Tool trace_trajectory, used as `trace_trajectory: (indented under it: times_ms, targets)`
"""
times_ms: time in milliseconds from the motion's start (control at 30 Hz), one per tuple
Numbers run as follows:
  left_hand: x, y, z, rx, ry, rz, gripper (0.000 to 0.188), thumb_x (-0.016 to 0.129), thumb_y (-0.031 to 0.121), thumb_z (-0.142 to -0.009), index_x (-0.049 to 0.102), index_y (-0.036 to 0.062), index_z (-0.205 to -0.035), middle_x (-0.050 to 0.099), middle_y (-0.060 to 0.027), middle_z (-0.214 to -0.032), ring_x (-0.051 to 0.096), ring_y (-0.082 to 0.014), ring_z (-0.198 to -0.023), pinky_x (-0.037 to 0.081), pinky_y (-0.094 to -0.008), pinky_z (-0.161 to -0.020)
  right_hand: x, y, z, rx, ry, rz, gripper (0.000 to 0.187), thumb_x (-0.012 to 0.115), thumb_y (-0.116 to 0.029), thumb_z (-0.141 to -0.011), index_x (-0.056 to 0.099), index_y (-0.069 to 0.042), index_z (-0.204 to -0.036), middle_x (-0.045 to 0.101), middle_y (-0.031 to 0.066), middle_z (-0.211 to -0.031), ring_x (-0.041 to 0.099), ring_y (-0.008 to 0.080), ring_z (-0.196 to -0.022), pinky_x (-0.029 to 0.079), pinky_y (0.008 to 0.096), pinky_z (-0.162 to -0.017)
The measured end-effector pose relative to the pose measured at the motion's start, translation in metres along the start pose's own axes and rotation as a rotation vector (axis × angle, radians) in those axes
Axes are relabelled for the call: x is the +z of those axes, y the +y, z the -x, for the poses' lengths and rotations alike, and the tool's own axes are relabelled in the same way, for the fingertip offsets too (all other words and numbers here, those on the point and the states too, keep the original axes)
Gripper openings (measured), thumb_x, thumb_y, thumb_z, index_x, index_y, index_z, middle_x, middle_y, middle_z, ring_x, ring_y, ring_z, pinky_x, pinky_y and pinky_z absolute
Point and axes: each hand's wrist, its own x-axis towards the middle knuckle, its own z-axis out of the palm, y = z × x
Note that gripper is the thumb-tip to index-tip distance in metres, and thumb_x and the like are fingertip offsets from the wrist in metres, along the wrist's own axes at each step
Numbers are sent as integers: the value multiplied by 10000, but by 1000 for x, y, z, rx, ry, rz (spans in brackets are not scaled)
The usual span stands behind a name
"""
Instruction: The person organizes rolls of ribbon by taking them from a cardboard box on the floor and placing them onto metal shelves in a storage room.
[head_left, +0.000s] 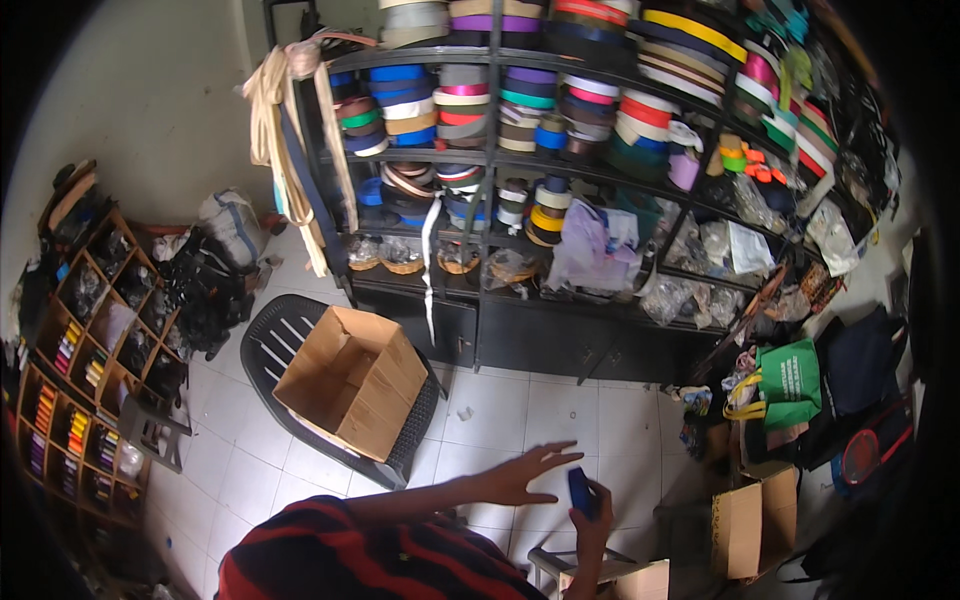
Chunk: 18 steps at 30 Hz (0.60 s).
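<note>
My left hand reaches out over the tiled floor with its fingers spread and nothing in them. Just to its right, my right hand is closed around a small dark blue block-like item, held upright; its exact kind does not show. The left fingertips are near the blue item, apparently apart from it. Below the right hand stands an opened cardboard box, partly cut off by the lower edge, beside a dark stool frame.
An open cardboard box sits on a black plastic chair. Ahead, a black shelf rack holds several ribbon rolls. A compartment rack with thread spools stands left. At right are a green bag and another box.
</note>
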Motion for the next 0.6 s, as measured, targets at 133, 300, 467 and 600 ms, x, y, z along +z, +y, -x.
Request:
trace_trajectory:
  times_ms: [133, 300, 467, 600]
  targets:
    - [-111, 6, 17, 60, 44, -12, 546, 724, 180, -784, 510, 83, -1277, 547, -106, -1212, 481, -304, -1137, 393, -408, -984, 82, -48, -66, -190, -282, -21, 601, 738, -27, -643, 512, -31, -1200, 568, 130, -1180, 553, 228, -1084, 441, 345, -941]
    - [-192, 1, 49, -76, 246, -76, 497, 759, 114, -738, 578, 82, -1200, 563, -94, -1201, 506, -276, -1152, 416, -393, -982, 172, -97, -119, -271, -485, -92, 612, 719, -12, -664, 486, -29, -1230, 558, 129, -1200, 543, 230, -1106, 424, 345, -970]
    - [-245, -16, 50, -2, 473, -278, 434, 748, 84, -721, 614, 66, -1133, 599, -104, -1143, 548, -297, -1086, 464, -387, -910, 233, -120, -172, -375, -567, -192, 690, 745, -97, -705, 407, -38, -1304, 459, 128, -1323, 514, 228, -1150, 408, 345, -991]
    - [-293, -32, 35, -2, 696, -319, 370, 741, 47, -703, 640, 31, -1059, 639, -129, -1038, 581, -299, -1024, 478, -378, -857, 277, -137, -224, -487, -570, -416, 756, 728, -161, -757, 299, -18, -1363, 356, 145, -1405, 531, 228, -1119, 420, 345, -965]
